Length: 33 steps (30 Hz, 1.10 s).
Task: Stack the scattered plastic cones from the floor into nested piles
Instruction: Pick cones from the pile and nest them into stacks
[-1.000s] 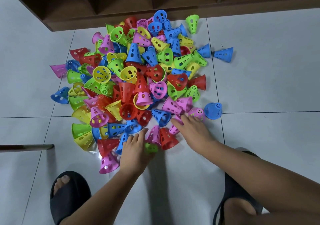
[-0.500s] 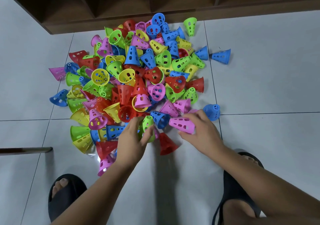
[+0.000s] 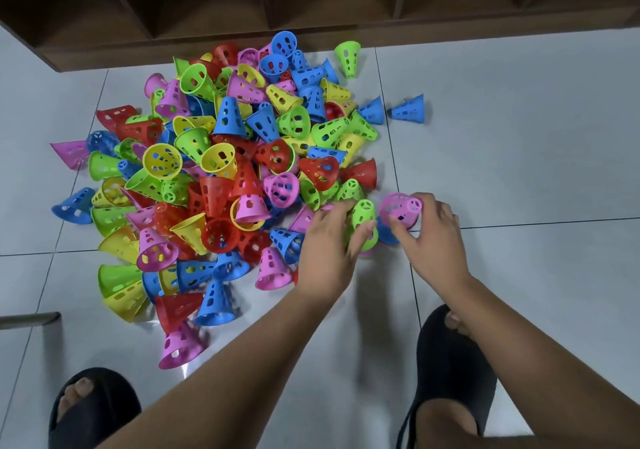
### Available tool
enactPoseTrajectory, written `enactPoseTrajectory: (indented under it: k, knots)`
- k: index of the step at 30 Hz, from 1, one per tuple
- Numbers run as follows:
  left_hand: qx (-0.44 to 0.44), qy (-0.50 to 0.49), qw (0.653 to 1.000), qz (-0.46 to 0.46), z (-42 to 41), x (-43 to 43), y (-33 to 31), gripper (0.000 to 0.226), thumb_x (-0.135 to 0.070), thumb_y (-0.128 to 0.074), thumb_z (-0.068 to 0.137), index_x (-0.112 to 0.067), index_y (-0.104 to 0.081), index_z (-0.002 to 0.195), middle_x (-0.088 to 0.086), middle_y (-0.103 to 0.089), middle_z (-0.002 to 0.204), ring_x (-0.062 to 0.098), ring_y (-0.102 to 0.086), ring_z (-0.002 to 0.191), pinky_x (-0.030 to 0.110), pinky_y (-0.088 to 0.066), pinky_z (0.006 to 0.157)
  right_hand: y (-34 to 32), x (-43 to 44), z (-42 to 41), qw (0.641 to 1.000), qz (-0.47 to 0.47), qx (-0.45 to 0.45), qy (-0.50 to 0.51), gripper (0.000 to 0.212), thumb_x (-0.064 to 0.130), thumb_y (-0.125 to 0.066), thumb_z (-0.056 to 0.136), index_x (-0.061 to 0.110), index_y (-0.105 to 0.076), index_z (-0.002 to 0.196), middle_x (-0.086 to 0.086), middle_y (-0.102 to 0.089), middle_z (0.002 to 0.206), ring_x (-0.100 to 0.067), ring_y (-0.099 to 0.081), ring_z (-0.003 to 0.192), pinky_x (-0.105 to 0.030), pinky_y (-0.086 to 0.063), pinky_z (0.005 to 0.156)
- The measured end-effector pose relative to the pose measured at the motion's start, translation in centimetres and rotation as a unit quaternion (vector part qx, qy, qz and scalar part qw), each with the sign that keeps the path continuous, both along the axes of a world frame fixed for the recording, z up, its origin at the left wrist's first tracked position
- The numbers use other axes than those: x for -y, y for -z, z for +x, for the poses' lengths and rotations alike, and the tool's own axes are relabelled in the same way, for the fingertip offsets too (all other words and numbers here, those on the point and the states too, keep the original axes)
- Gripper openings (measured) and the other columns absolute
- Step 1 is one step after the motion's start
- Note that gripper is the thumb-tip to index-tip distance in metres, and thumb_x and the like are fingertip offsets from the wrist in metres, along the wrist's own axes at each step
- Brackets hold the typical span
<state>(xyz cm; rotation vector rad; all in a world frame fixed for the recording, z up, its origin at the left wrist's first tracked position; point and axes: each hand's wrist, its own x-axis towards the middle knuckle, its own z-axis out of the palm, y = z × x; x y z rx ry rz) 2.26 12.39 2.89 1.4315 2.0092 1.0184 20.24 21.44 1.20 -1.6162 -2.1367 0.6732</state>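
Here, my left hand [image 3: 327, 241] closes its grip round a green cone [image 3: 363, 218], narrow end up, at the right edge of the heap of cones [image 3: 225, 171] on the tiled floor [image 3: 519, 171]. My right hand [image 3: 433, 237] grips a pink cone [image 3: 401, 206] just beside the green one.

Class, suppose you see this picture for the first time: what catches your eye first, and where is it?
A bright heap of plastic cones in red, blue, green, yellow and pink lies on the floor in front of a dark wooden shelf. At its near right edge, the left hand grips a green cone and the right hand a pink cone.
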Motion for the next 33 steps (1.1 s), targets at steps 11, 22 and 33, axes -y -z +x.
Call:
enactPoseTrajectory:
  k: [11, 22, 33]
  knots:
    - [-0.119, 0.032, 0.984, -0.126, 1.4, -2.5, 4.5, 0.030, -0.035, -0.061, 0.106, -0.018, -0.050, 0.128, 0.010, -0.074, 0.105, 0.040, -0.069, 0.092, 0.043, -0.043, 0.079, 4.6, -0.3, 1.6, 0.986, -0.158, 0.041, -0.035, 0.052, 0.058, -0.064, 0.087, 0.037, -0.058, 0.134, 0.006, -0.068, 0.118, -0.024, -0.060, 0.114, -0.040, -0.053, 0.093]
    - [-0.079, 0.017, 0.994, -0.072, -1.9, 2.6, 4.2, 0.035, -0.032, -0.072, 0.096, -0.027, -0.058, 0.128, -0.001, -0.069, 0.121, 0.024, -0.068, 0.105, 0.042, -0.059, 0.077, 0.0, 2.6, -2.5, 0.992, 0.059, -0.049, -0.098, 0.043, 0.024, -0.075, 0.094, 0.017, -0.063, 0.134, 0.002, -0.056, 0.138, -0.023, -0.053, 0.126, -0.042, -0.044, 0.109]
    - [-0.166, -0.121, 0.969, -0.139, -10.2, 8.6, 4.8, 0.024, -0.035, -0.067, 0.099, -0.020, -0.066, 0.118, 0.000, -0.062, 0.113, 0.026, -0.057, 0.099, 0.042, -0.052, 0.080, 3.1, 8.4, -7.8, 0.937, 0.092, 0.066, -0.331, 0.033, 0.042, -0.059, 0.103, 0.018, -0.069, 0.125, 0.000, -0.061, 0.116, -0.026, -0.056, 0.111, -0.040, -0.049, 0.100]
